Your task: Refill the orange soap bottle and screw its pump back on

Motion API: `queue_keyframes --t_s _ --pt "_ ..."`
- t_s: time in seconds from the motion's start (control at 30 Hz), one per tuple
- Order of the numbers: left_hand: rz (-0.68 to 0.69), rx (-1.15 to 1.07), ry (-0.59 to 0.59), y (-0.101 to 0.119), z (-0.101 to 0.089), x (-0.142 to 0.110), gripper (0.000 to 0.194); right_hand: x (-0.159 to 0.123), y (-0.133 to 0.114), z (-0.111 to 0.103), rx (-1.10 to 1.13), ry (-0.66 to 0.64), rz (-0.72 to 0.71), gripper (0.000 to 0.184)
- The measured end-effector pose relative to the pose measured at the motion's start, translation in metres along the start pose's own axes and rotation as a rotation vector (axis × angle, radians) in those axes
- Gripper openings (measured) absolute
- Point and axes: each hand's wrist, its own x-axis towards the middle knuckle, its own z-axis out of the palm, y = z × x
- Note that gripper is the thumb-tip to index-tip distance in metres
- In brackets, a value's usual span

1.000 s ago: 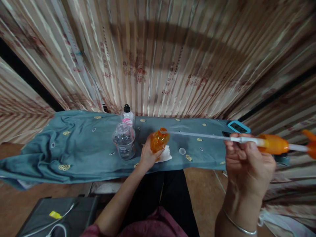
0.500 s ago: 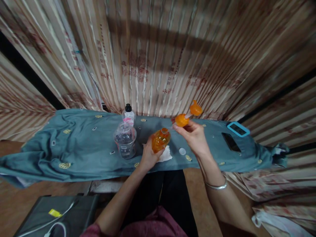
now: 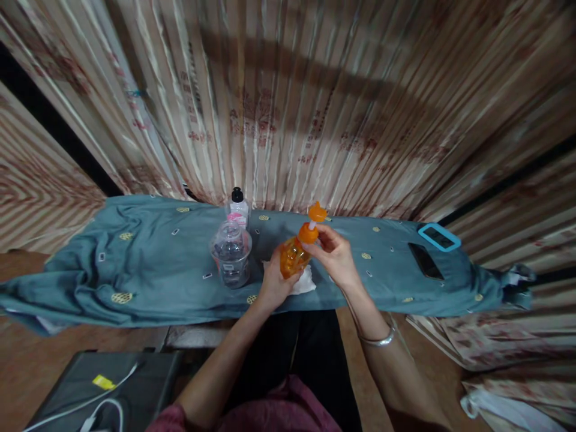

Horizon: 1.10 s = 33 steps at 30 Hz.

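My left hand is wrapped round an amber see-through bottle, which tilts a little to the right above the table. The orange pump head sits at the bottle's mouth, and the fingers of my right hand pinch its collar. Whether the collar is threaded on I cannot tell. Under the bottle lies a piece of white tissue. Left of my hands stands a clear plastic tub with a domed top, and behind it a clear bottle with a black cap.
A teal cloth with pineapple prints covers the narrow table. At its right end lie a dark phone and a blue-framed device. A curtain hangs close behind. A dark case with white cables is at lower left.
My right hand has brought the pump head left and down from beside the bottle onto its mouth. My left hand still grips the bottle, which leans slightly more to the right.
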Motion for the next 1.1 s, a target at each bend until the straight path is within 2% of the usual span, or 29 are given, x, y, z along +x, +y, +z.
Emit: queue_keyframes --t_s 0.23,0.4,0.63,0.73,0.83,0.9,0.97,1.1 --pt "-0.007 -0.022 -0.022 0.004 0.000 0.000 0.071 -0.001 0.002 -0.010 -0.065 -0.120 0.020 0.053" --pt "-0.024 -0.022 -0.030 0.005 0.000 0.000 0.072 0.003 -0.005 -0.016 -0.154 -0.229 -0.009 0.047" --pt "-0.028 0.001 -0.007 0.001 0.000 -0.001 0.073 0.014 -0.016 -0.020 -0.313 -0.378 0.049 0.037" --pt "-0.014 0.031 -0.010 0.001 -0.001 -0.001 0.072 0.013 -0.013 -0.015 -0.356 -0.298 0.006 0.034" --pt "0.002 0.043 -0.011 0.000 -0.001 -0.001 0.071 0.007 -0.009 -0.008 -0.479 -0.141 -0.039 0.041" --pt "0.005 0.041 -0.011 0.000 -0.001 -0.002 0.070 0.004 -0.009 -0.005 -0.541 -0.093 -0.041 0.045" --pt "0.000 0.039 -0.010 0.000 0.000 -0.002 0.069 0.003 -0.011 -0.006 -0.502 -0.139 -0.014 0.050" --pt "-0.015 0.039 -0.002 0.002 0.000 -0.002 0.070 0.005 -0.017 -0.013 -0.295 -0.356 0.055 0.050"
